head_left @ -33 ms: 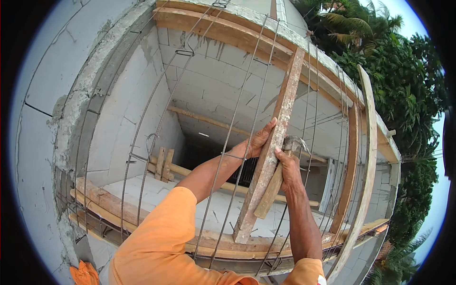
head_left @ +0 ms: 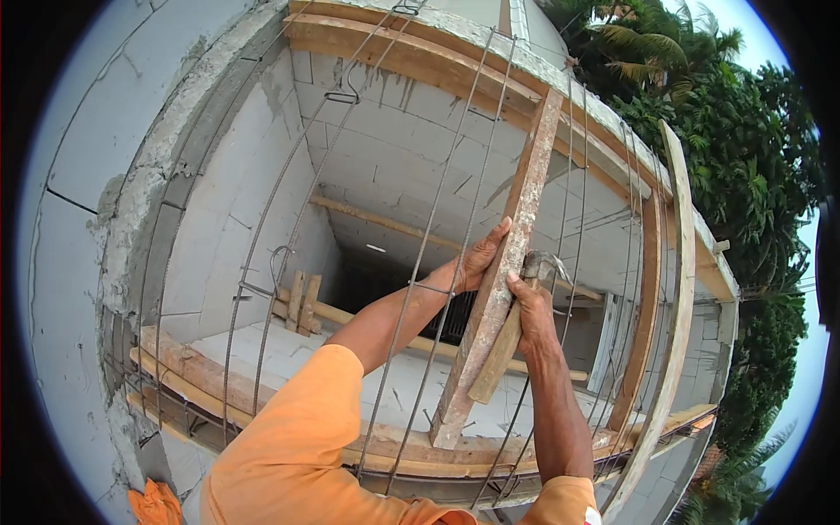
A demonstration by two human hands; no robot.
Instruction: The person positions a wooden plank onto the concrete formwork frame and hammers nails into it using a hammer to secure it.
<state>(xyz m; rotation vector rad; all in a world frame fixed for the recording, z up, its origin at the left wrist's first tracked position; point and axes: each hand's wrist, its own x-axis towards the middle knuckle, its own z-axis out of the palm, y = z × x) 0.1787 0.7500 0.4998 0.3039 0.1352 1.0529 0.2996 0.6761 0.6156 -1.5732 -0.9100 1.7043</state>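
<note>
A stained timber beam [head_left: 538, 149] runs lengthwise across the opening in the middle of the view. My left hand [head_left: 481, 254] grips its left side, thumb stretched up along the wood. Just right of the beam, my right hand [head_left: 534, 311] is closed on a claw hammer [head_left: 499, 354], its thumb at the beam's edge. The hammer's metal head sits above that hand, and its wooden handle slants down along the beam's right side. Steel rebar [head_left: 420, 254] passes over my left forearm and on both sides of the beam.
A block wall [head_left: 74, 219] with a concrete edge [head_left: 144, 166] is at the left. Formwork planks [head_left: 201, 367] rim the opening over a dark space [head_left: 367, 271]. More timbers [head_left: 678, 245] stand at the right, with trees [head_left: 735, 157] beyond. Orange cloth [head_left: 153, 503] lies lower left.
</note>
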